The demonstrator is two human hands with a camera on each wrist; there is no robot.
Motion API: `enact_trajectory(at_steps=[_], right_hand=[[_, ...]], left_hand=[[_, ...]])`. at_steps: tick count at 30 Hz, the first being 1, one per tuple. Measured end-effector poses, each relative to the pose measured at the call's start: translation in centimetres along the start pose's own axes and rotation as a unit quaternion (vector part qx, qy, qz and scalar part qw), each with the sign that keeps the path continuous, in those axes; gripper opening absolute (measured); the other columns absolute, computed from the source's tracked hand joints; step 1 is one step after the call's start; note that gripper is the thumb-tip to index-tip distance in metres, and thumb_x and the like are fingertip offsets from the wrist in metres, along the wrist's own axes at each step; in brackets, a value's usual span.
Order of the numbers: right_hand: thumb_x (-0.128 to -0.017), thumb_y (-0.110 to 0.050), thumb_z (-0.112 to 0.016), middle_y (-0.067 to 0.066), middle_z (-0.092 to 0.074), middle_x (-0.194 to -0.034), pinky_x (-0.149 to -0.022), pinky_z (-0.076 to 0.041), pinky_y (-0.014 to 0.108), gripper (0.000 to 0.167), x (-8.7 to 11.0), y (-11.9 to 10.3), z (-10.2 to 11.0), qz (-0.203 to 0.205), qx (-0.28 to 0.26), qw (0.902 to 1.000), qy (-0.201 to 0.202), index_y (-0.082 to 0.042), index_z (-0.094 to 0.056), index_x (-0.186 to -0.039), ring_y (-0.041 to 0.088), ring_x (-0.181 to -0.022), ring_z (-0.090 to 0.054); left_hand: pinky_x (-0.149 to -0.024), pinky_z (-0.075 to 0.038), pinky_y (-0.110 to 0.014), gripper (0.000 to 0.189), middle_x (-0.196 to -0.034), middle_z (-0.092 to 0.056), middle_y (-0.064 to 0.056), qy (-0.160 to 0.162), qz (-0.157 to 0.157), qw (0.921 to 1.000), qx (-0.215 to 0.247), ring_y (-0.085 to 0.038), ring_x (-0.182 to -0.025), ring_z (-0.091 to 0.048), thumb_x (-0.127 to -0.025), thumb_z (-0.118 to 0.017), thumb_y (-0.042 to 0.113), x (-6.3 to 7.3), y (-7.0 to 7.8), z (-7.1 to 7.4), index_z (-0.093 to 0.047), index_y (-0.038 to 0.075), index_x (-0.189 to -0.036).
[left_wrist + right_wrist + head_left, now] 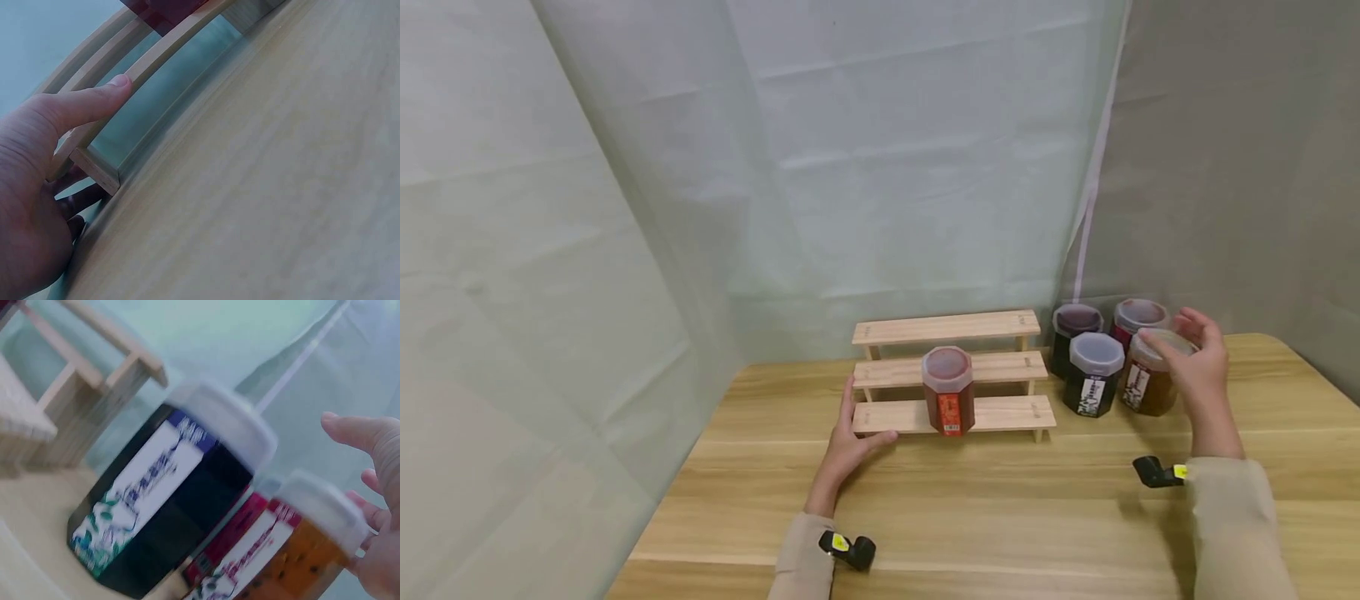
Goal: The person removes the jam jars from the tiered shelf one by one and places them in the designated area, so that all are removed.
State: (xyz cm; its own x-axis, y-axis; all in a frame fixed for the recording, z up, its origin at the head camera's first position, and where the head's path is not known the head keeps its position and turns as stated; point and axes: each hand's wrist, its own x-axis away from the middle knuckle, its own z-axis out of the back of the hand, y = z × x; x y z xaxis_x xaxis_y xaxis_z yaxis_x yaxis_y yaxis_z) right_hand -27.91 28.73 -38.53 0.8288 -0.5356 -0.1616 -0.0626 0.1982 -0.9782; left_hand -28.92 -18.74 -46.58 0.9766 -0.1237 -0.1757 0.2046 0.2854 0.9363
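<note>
A three-step wooden display rack (953,368) stands on the table. My left hand (847,448) grips its left end; in the left wrist view the thumb (94,103) lies on the lowest board's front edge and the other fingers reach round the end leg. A red-brown jar (948,392) with a frosted lid and red label sits on the lowest step. My right hand (1202,367) is at an amber jar (1152,383), its thumb above the lid and its fingers beyond it. In the right wrist view the thumb (353,430) is raised apart from the amber jar's lid (325,506).
Left of the amber jar stands a dark jar (1093,379) with a white label. Behind are another dark jar (1075,337) and a red-labelled jar (1138,317). Pale cloth (917,167) hangs behind the wooden table (1000,517).
</note>
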Motion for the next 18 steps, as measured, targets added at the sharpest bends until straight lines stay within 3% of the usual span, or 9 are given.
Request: enact_trajectory(at_steps=[4, 11, 18], right_hand=[[-0.091, -0.027, -0.068, -0.015, -0.047, -0.137, -0.125, -0.019, 0.032, 0.069, 0.6, -1.4, -0.2, 0.014, -0.011, 0.9998, 0.003, -0.019, -0.033, -0.150, 0.013, -0.139, -0.034], [-0.087, -0.014, -0.072, -0.023, -0.052, -0.111, -0.121, -0.027, 0.028, 0.056, 1.9, -3.5, -2.2, 0.075, -0.054, 0.9950, 0.038, -0.014, -0.050, -0.138, 0.007, -0.125, -0.046], [-0.088, -0.016, -0.072, -0.027, -0.050, -0.109, -0.119, -0.031, 0.032, 0.056, 3.3, -4.2, -5.1, 0.116, -0.029, 0.9925, -0.027, -0.008, -0.048, -0.138, -0.001, -0.120, -0.047]], left_hand=[[-0.117, -0.025, -0.060, 0.118, -0.160, -0.026, -0.019, -0.004, -0.002, 1.0000, 0.003, -0.038, -0.141, -0.037, -0.075, -0.085, 0.019, 0.0, -0.1, 0.0, -0.001, 0.043, -0.155], [-0.117, -0.024, -0.061, 0.118, -0.160, -0.024, -0.020, -0.004, 0.000, 1.0000, -0.004, -0.039, -0.143, -0.035, -0.075, -0.085, 0.021, 0.0, -0.2, 0.0, -0.001, 0.043, -0.155], [-0.117, -0.025, -0.060, 0.119, -0.160, -0.026, -0.018, -0.004, 0.001, 1.0000, 0.003, -0.038, -0.140, -0.039, -0.075, -0.085, 0.018, -0.1, -0.1, 0.0, -0.001, 0.042, -0.155]])
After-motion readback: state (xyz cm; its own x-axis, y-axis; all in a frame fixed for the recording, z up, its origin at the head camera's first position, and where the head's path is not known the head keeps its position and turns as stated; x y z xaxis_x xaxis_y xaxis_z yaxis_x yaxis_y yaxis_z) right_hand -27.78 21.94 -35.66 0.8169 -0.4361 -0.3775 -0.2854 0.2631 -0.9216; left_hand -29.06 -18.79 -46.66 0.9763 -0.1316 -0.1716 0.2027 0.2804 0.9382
